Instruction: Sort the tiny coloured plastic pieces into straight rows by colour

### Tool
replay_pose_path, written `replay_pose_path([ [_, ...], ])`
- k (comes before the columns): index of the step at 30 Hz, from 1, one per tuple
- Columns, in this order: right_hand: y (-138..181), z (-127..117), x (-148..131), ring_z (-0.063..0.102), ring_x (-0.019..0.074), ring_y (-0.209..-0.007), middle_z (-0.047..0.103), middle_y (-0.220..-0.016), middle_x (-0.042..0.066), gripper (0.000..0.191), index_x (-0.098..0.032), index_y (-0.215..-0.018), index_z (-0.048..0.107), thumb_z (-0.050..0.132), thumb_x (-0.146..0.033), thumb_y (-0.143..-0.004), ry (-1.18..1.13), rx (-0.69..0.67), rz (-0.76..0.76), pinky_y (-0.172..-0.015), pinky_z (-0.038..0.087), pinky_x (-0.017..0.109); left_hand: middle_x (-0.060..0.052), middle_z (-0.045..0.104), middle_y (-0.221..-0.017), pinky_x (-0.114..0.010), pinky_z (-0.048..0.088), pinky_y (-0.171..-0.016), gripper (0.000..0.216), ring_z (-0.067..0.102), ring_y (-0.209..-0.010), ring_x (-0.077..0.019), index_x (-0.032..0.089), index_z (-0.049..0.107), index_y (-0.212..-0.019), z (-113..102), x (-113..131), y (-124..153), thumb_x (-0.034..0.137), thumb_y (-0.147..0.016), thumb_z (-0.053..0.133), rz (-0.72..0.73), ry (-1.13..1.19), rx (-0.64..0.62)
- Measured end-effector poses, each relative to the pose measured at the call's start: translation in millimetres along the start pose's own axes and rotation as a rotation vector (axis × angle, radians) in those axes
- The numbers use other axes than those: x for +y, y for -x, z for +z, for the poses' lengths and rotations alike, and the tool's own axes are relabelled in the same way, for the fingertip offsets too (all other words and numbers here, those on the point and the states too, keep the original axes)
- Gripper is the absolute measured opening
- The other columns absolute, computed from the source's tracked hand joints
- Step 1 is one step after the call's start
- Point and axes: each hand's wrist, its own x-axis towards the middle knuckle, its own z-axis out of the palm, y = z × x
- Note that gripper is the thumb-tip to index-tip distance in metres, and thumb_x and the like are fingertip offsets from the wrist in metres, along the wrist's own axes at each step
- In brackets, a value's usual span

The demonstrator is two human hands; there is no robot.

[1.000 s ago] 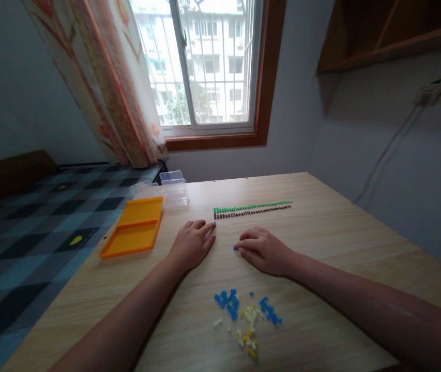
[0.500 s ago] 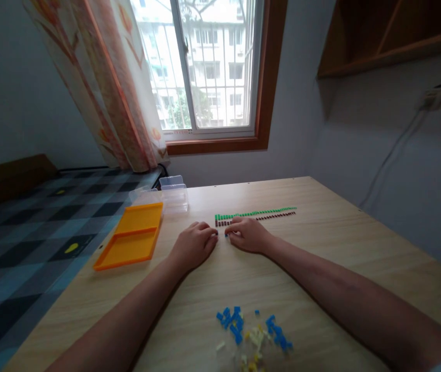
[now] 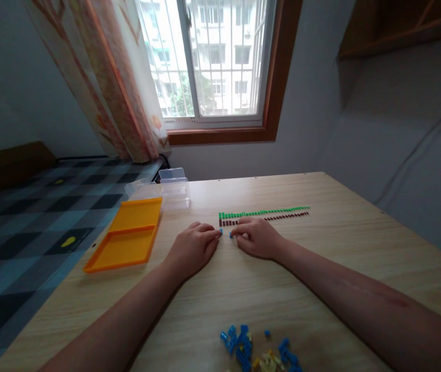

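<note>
My left hand (image 3: pixel 195 248) rests on the table with its fingers drawn together, the tips at a small blue block (image 3: pixel 221 232). Just to its right, my right hand (image 3: pixel 258 237) has its bent fingers on a second small blue block (image 3: pixel 230 235). A narrow gap separates the two blocks. Beyond the hands runs a line of green blocks (image 3: pixel 259 212), and nearer lies a line of dark brown blocks (image 3: pixel 288 215), partly hidden behind my right hand. Both lines start near the left fingertips and stretch to the right.
Near me lie loose blue blocks (image 3: pixel 241 346) and pale yellow blocks (image 3: pixel 270 361) in a pile. An open orange tray (image 3: pixel 127 248) lies on the left of the wooden table (image 3: pixel 189 320), with clear plastic boxes (image 3: pixel 176 194) behind it. A bed (image 3: pixel 30 222) adjoins the left side.
The view has shifted slightly. Both hands stay near the front of the lines, and the blue blocks at their fingertips show more plainly now.
</note>
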Motion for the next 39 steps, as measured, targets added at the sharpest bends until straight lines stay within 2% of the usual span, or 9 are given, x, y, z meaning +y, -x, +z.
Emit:
replay_pose_path([
  [9,-3.2,-0.5,-0.3,0.059,0.0114,-0.078,0.067,-0.094,0.004,0.030,-0.026,-0.112,0.077,0.056,-0.020,-0.092,0.022,-0.028,0.054,-0.074,0.042,0.022,-0.005,0.074,-0.107,-0.037,0.051,-0.087,0.029,0.061,-0.097,-0.0238,0.025,0.074,-0.113,-0.7,0.9,-1.4,0.029,-0.099,0.050,-0.024,-0.008,-0.010],
  [21,-4.1,1.9,-0.6,0.059,0.0111,-0.077,0.068,-0.092,0.004,0.031,-0.025,-0.116,0.076,0.055,-0.022,-0.094,0.019,-0.016,0.120,-0.072,0.042,0.021,-0.005,0.074,-0.107,-0.038,0.052,-0.089,0.030,0.061,-0.098,-0.0241,0.025,0.073,-0.117,0.9,2.0,-1.4,0.026,-0.097,0.051,-0.029,0.006,0.006],
  [32,-5.2,-0.6,-2.2,0.059,0.0110,-0.077,0.068,-0.093,0.004,0.031,-0.028,-0.119,0.075,0.053,-0.027,-0.098,0.118,-0.091,0.091,-0.070,0.041,0.021,-0.006,0.075,-0.105,-0.038,0.053,-0.087,0.029,0.063,-0.096,-0.0236,0.024,0.075,-0.113,0.9,3.1,-1.9,0.025,-0.096,0.052,-0.040,0.027,0.018],
  [39,-5.4,1.0,-0.8,0.061,0.0119,-0.080,0.069,-0.098,0.004,0.032,-0.030,-0.123,0.073,0.051,-0.027,-0.099,0.120,-0.067,0.091,-0.074,0.043,0.021,-0.006,0.075,-0.105,-0.038,0.053,-0.089,0.029,0.064,-0.098,-0.0235,0.022,0.076,-0.109,1.8,3.4,-2.2,0.024,-0.096,0.050,-0.071,0.040,0.038],
])
